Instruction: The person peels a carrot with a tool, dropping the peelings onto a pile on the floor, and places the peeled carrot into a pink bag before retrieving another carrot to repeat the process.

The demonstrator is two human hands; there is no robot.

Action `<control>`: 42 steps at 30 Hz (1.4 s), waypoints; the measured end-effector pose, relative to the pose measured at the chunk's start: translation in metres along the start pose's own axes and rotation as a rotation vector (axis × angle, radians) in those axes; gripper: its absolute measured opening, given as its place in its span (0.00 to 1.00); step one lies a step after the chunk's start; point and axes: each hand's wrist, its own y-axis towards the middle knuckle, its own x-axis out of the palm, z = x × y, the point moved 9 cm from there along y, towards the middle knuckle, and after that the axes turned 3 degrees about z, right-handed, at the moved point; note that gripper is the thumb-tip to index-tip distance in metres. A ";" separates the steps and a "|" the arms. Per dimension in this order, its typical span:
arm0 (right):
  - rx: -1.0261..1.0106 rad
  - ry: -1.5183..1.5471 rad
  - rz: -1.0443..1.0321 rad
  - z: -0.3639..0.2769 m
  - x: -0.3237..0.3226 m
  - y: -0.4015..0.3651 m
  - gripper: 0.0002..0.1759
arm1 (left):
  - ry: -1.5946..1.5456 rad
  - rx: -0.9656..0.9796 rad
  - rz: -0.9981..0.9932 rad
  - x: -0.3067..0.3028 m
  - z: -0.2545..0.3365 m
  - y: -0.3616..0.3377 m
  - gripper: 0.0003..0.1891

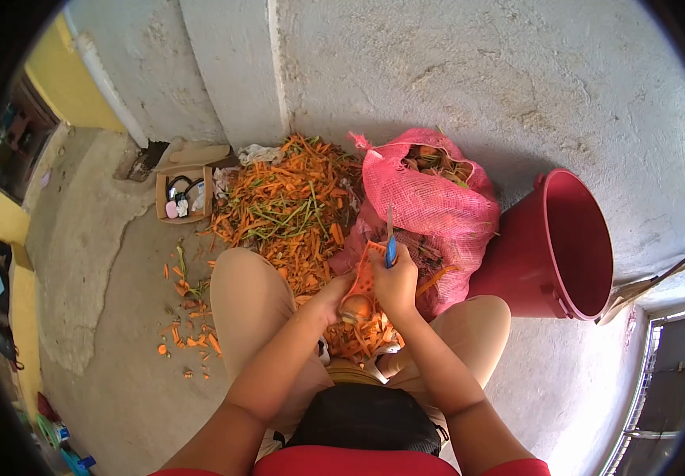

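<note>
Between my knees, my right hand is wrapped round a knife with a blue handle, its blade pointing up and away from me. The same hand is against an orange perforated piece, perhaps a peeler or grater; its exact kind is unclear. My left hand is closed at the left side of that piece, beside a round brownish-orange vegetable. What its fingers hold is partly hidden. Orange peelings lie on the floor below both hands.
A large heap of orange peelings and green stems lies ahead, near the wall. Beside it are a pink mesh sack and a dark red bin tipped on its side. A cardboard box with small items sits at the left.
</note>
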 end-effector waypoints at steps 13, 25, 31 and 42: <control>-0.012 0.169 0.517 0.082 -0.083 0.082 0.09 | 0.471 0.070 0.058 -0.008 0.005 -0.005 0.22; -0.073 0.348 0.155 -0.005 -0.018 -0.001 0.06 | 0.160 -0.022 -0.062 0.030 0.015 -0.031 0.18; -0.097 0.126 0.537 0.042 -0.076 0.054 0.11 | 0.212 -0.043 -0.270 0.022 0.001 -0.019 0.22; -0.098 0.421 0.159 0.002 -0.029 0.017 0.08 | -0.103 -0.103 -0.089 -0.002 -0.003 0.004 0.20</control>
